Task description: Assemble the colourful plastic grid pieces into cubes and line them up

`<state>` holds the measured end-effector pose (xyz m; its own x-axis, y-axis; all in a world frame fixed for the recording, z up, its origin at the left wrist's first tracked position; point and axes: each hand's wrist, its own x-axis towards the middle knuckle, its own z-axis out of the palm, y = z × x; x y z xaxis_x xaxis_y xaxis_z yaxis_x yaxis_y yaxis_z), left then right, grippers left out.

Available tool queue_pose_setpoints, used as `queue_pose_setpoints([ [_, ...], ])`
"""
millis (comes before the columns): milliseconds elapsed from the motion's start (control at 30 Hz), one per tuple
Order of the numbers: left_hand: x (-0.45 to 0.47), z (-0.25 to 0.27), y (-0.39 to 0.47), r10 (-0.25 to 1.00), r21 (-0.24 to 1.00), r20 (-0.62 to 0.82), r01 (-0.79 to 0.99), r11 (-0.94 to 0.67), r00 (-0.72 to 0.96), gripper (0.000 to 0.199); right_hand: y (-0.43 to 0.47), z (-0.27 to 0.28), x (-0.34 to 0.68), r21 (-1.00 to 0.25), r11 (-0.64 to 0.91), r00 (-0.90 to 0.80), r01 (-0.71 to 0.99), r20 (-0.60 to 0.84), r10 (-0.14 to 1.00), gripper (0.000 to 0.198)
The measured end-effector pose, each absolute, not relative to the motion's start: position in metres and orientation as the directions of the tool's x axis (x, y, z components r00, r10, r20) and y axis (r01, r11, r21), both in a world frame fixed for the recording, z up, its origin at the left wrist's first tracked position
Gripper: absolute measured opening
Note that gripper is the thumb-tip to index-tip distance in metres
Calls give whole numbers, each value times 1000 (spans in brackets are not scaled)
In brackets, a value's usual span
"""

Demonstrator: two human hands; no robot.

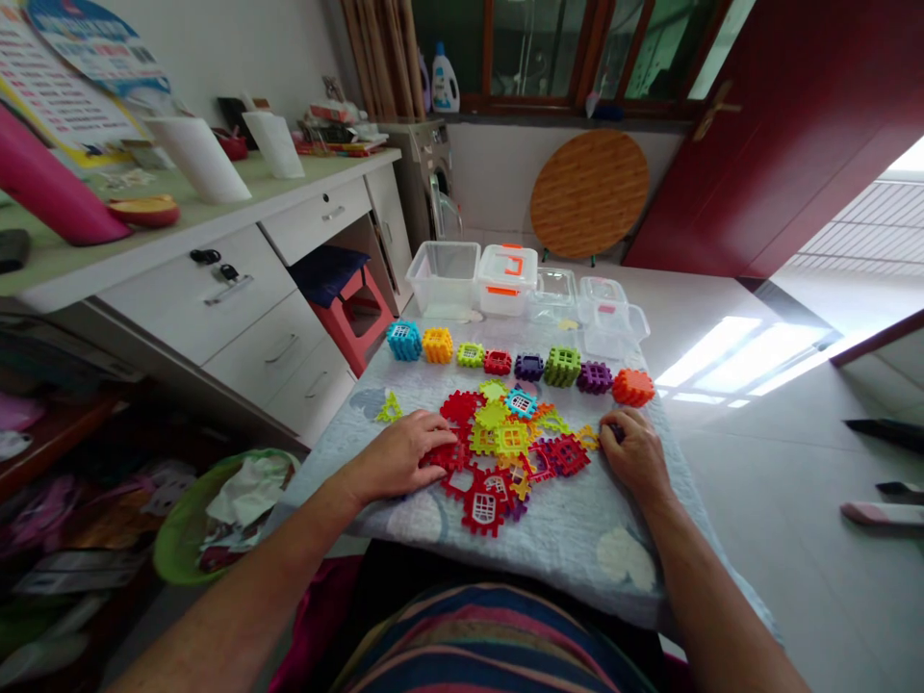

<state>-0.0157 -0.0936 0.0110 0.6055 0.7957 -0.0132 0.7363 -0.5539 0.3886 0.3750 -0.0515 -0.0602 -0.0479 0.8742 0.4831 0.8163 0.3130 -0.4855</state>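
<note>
A loose heap of flat interlocking plastic building tiles (512, 439), red, yellow, lime and orange, lies on the cloth-covered table (563, 549). Resting at its left edge, my left hand (411, 450) has its fingers spread over a red tile (453, 454), with the thumb apart. My right hand (639, 452) is curled at the heap's right side, around a small dark piece (616, 432) mostly covered by the fingers. Behind the heap stands a row of assembled block cubes, from a blue cube (403, 341) to an orange cube (633, 387). A lime triangle tile (390, 407) lies alone at left.
Along the table's far edge stand an open clear bin (444, 279), a lidded box with orange clips (508, 279) and clear containers (606, 313). Left are a white desk (238, 289), a red stool (357, 318) and a green basket (184, 534).
</note>
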Motion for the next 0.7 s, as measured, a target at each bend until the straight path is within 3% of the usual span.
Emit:
queue_pose_setpoints([
  [100,-12,11,-94,789,405,15,718,-566,614,23,-51,-61,376,-483,313,-48,818,485,873,13],
  [200,-16,13,-91,813,443,89,708,-550,575,27,-51,-61,376,-485,315,-45,816,490,871,13],
  [367,-32,24,-73,934,506,216,785,-357,286,30,-51,-61,376,-492,312,-48,813,478,877,14],
  [467,-41,24,-52,968,541,205,808,-235,145,33,-52,-61,376,-492,305,-45,816,471,881,14],
  [633,-45,-3,-17,987,424,39,892,-158,157,30,-51,-62,377,-491,302,-42,817,471,881,14],
  [700,-44,-14,-11,983,332,89,926,-180,159,28,-51,-62,377,-494,303,-38,815,476,878,13],
])
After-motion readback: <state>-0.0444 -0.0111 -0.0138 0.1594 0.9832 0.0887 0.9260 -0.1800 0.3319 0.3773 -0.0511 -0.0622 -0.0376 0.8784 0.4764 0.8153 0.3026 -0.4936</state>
